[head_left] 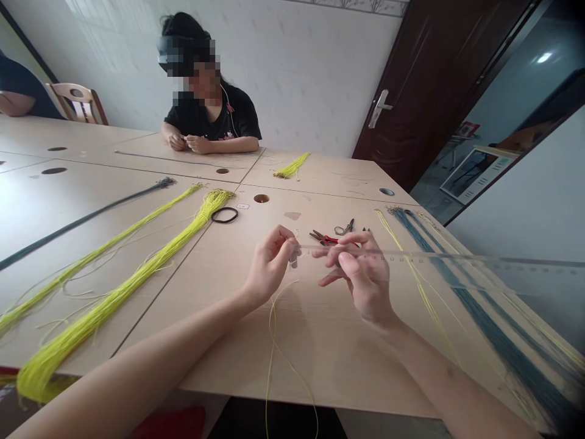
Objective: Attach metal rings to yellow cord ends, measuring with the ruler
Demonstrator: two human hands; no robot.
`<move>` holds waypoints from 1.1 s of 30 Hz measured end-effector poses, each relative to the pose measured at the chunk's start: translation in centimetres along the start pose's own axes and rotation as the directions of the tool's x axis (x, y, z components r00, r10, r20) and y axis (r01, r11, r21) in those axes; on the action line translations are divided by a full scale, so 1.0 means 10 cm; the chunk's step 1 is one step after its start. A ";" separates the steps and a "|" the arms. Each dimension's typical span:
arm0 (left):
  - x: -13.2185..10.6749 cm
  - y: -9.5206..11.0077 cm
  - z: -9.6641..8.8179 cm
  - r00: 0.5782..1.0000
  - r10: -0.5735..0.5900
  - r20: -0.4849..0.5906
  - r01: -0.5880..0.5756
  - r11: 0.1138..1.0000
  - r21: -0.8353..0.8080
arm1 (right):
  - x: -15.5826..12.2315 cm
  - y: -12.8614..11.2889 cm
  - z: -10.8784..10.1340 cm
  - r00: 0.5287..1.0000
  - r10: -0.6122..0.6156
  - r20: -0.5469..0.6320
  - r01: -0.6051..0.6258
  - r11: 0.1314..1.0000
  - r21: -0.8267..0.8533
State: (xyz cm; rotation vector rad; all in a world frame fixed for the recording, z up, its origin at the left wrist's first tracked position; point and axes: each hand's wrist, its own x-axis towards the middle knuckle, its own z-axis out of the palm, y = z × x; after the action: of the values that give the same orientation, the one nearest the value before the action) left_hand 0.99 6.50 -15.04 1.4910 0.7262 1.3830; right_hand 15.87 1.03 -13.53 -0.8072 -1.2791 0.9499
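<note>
Left hand (269, 265): closed in a pinch on yellow cord (273, 341), which hung past the table edge; right hand (361, 274): half open, hold on clear ruler (439, 256) unclear; pale wooden table (347, 360); red-handled pliers (322, 238); dark door (425, 91) beyond.

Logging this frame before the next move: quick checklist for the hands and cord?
Left hand pinching small clear piece: ok.
Right hand gripping clear ruler: ok, ruler lies across the table.
Yellow cord secured to small clear piece: cannot tell, too small.
Yellow cord kept on the table: not ok, it drapes over the near table edge.
Red-handled pliers and small scissors beside right hand: ok.
</note>
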 end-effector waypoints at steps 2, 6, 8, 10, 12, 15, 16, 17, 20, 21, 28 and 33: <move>0.01 0.01 -0.01 1.000 -0.004 -0.002 0.003 1.000 -0.012 | 0.01 0.00 0.00 0.999 0.015 0.047 -0.017 0.999 0.052; 0.03 0.00 -0.02 1.000 -0.002 0.001 0.002 0.999 -0.034 | 0.03 0.01 0.00 0.991 0.021 0.136 -0.031 0.997 0.067; 0.03 0.00 -0.03 1.000 -0.002 0.011 0.002 0.999 -0.048 | 0.03 0.02 0.00 0.986 0.029 0.164 -0.040 0.997 0.066; 0.02 0.01 -0.02 1.000 -0.004 0.025 0.006 0.998 -0.061 | 0.02 0.03 0.00 0.983 0.022 0.180 -0.039 0.995 0.091; 0.00 0.02 -0.01 0.999 -0.005 0.039 0.008 0.997 -0.074 | 0.02 0.03 0.00 0.981 0.009 0.194 -0.034 0.992 0.125; -0.03 0.02 0.00 0.999 0.007 0.052 -0.002 0.996 -0.086 | 0.01 0.00 0.01 0.975 0.003 0.221 -0.038 0.988 0.152; -0.04 0.02 0.00 0.998 0.015 0.053 -0.010 0.996 -0.088 | 0.01 -0.01 0.02 0.974 0.012 0.226 -0.047 0.988 0.150; -0.04 0.02 0.00 0.998 0.023 0.052 -0.019 0.996 -0.091 | 0.01 -0.02 0.02 0.975 0.018 0.223 -0.052 0.988 0.147; -0.06 0.03 0.01 0.998 0.045 0.051 -0.040 0.994 -0.106 | 0.02 -0.05 0.00 0.980 0.000 0.198 -0.025 0.992 0.125; -0.06 0.03 0.01 0.997 0.051 0.055 -0.044 0.993 -0.113 | 0.03 -0.06 -0.01 0.981 -0.020 0.191 -0.003 0.993 0.119; -0.08 0.02 0.00 0.985 0.109 0.136 -0.085 0.982 -0.169 | 0.07 -0.05 -0.07 0.961 -0.083 0.262 0.050 0.990 0.131; -0.09 0.00 -0.02 0.976 0.147 0.160 -0.116 0.975 -0.187 | 0.06 -0.05 -0.07 0.943 -0.066 0.326 0.004 0.982 0.187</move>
State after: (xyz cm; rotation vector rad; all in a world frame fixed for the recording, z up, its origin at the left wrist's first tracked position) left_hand 0.66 5.77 -15.41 1.5163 0.3905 1.3585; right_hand 16.61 1.35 -12.89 -0.4905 -1.4618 1.1921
